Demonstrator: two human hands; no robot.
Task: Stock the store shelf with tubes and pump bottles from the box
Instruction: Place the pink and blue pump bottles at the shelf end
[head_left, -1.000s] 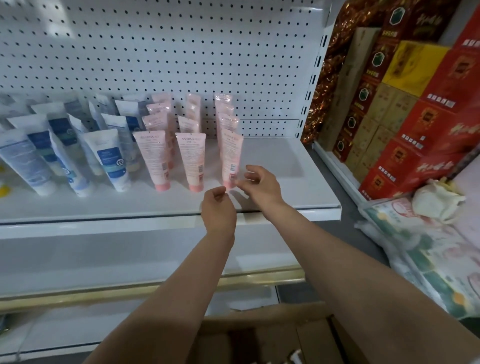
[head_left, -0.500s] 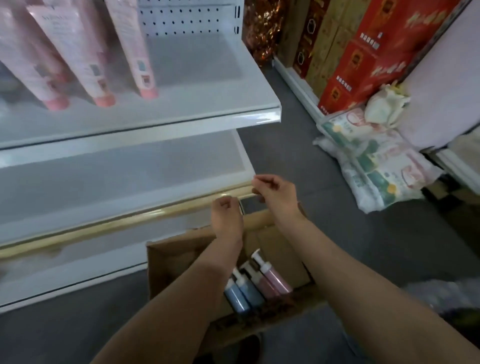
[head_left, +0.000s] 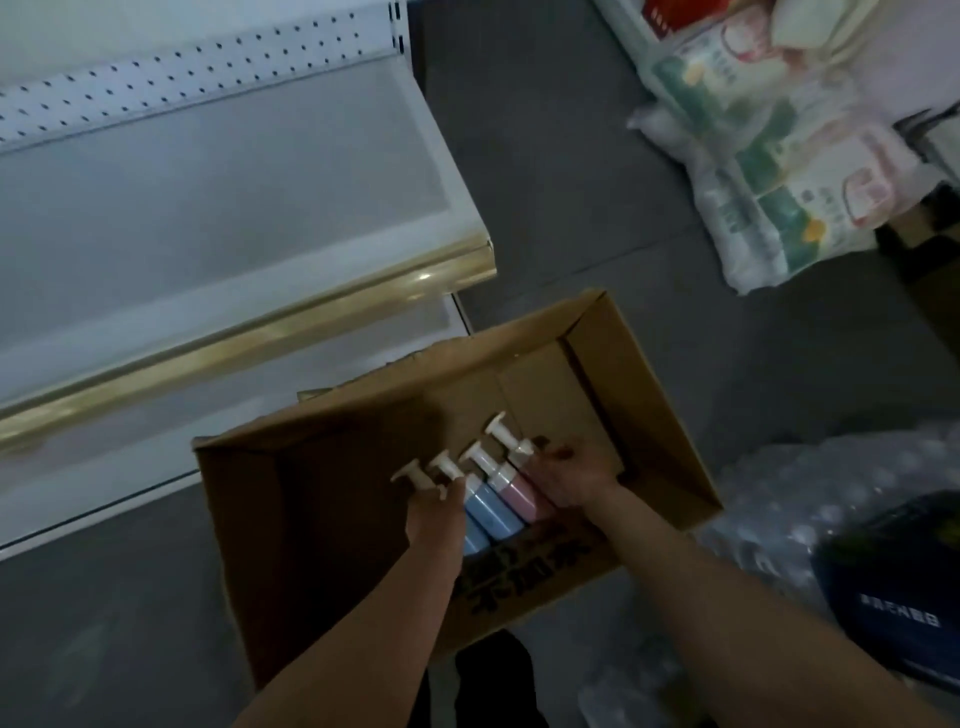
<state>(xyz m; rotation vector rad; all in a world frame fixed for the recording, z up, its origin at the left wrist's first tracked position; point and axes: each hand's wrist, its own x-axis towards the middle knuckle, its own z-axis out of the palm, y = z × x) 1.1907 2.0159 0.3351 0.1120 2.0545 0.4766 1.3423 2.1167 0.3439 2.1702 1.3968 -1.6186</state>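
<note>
Four pump bottles (head_left: 493, 499) lying side by side in box (head_left: 649, 410) on floor. Left hand (head_left: 436, 512) gripping leftmost necks, right hand (head_left: 569, 480) curled round pink one. Probably light, rigid, slick plastic; better gripped by body than by pump head.

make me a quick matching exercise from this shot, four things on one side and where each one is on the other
Things:
1. pump bottles
2. cardboard box
3. gold-edged shelf
4. printed bags

Places:
A. upper right, on the floor
B. on the floor below the shelf
C. left of the picture
D. inside the box, between both hands

Pairs: 1-D, 2-B, 3-C, 4-A
</note>
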